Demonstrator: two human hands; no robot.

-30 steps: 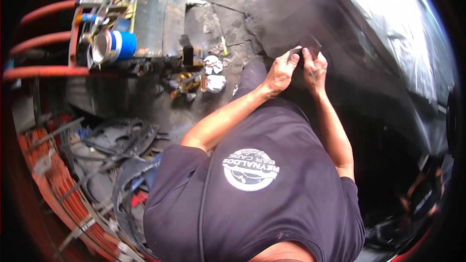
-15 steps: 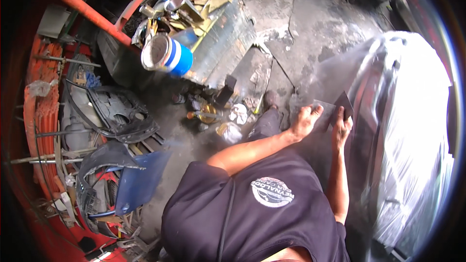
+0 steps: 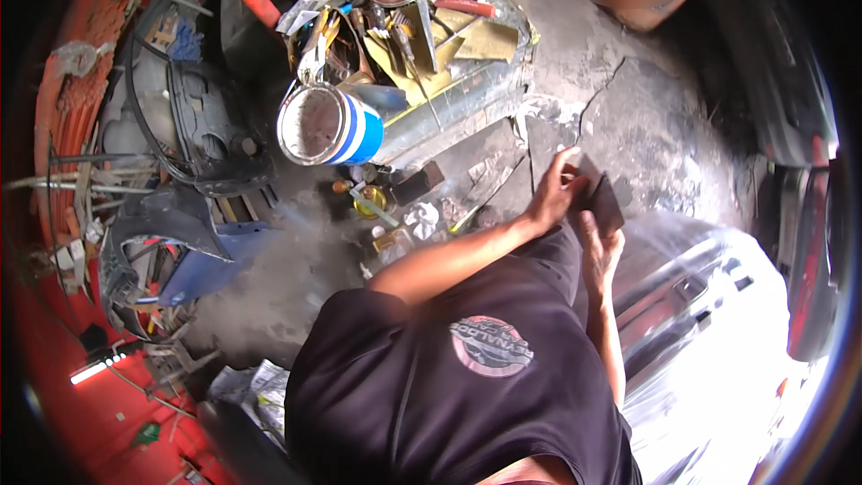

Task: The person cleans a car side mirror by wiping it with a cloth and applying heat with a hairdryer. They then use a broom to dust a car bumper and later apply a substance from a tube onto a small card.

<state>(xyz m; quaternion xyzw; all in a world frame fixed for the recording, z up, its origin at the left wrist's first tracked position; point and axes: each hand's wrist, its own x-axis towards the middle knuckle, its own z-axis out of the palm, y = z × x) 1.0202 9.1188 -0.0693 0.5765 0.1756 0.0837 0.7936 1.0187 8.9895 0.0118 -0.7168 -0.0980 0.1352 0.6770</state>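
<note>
Sanding block (image 3: 603,202), dark, small and flat, sits between both hands at the upper edge of the silver car panel (image 3: 718,323). Left hand (image 3: 555,198) and right hand (image 3: 600,247) both clasp it. It looks light and stiff, best pinched by its edges.

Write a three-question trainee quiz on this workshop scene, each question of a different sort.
1. True or false: the left hand and right hand both touch the dark flat rectangular sheet.
2. Which lies on its side beside the cluttered metal toolbox? A) the white tin can with blue bands B) a green bucket C) a glass jar
3. Fill in: the glossy silver car panel lies to the person's ____.

Key: 1 true; 2 A; 3 right.
</note>
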